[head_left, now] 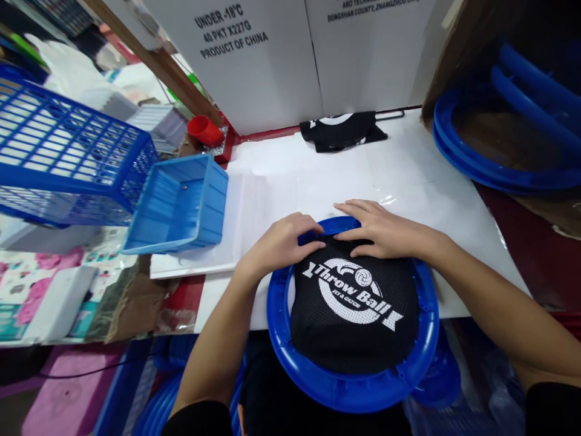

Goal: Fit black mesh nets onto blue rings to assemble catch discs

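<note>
A blue plastic ring (351, 396) lies tilted at the table's front edge, its near side over my lap. Inside it is a black mesh cloth (318, 339) printed "Throw Ball" in white. At the ring's far left, my left hand (285, 239) is closed over the rim, thumb and fingers by the cloth's upper edge. My right hand (379, 230) rests on the far rim and the cloth with its fingers spread. The cloth's edge under my fingers is partly hidden.
Another black printed cloth (342, 132) lies by the white cartons (272, 79). A light-blue bin (177, 203), a blue basket (59, 151) and a red cup (206, 130) stand left. More blue rings (503, 175) are in a carton at right.
</note>
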`<state>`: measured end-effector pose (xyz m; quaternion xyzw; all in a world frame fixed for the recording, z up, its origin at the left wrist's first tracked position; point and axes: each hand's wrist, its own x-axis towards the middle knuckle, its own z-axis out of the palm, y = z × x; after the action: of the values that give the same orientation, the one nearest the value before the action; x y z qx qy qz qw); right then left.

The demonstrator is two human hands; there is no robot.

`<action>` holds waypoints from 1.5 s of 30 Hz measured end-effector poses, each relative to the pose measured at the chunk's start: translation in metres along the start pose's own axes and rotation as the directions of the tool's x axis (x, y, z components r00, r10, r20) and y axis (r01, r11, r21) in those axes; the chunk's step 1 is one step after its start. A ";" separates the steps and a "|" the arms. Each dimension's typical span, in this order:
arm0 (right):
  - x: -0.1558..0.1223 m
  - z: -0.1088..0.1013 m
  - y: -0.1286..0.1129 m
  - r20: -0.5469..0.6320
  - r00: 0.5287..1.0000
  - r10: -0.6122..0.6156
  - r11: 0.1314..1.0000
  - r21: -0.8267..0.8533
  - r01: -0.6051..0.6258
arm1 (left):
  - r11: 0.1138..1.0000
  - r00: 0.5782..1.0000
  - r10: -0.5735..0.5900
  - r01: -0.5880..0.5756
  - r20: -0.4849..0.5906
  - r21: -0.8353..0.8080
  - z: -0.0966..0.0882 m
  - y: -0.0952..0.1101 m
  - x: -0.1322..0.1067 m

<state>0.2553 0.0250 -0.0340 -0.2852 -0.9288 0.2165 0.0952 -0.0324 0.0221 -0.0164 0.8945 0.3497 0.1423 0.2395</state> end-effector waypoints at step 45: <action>0.000 -0.019 -0.004 0.058 0.996 0.075 0.886 0.454 -0.093 | 0.983 0.996 -0.049 0.062 0.079 -0.172 0.008 0.023 0.002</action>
<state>0.2585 0.0286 -0.0153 -0.2906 -0.8405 0.4378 0.1322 -0.0144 0.0059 -0.0109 0.8647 0.3514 0.1322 0.3336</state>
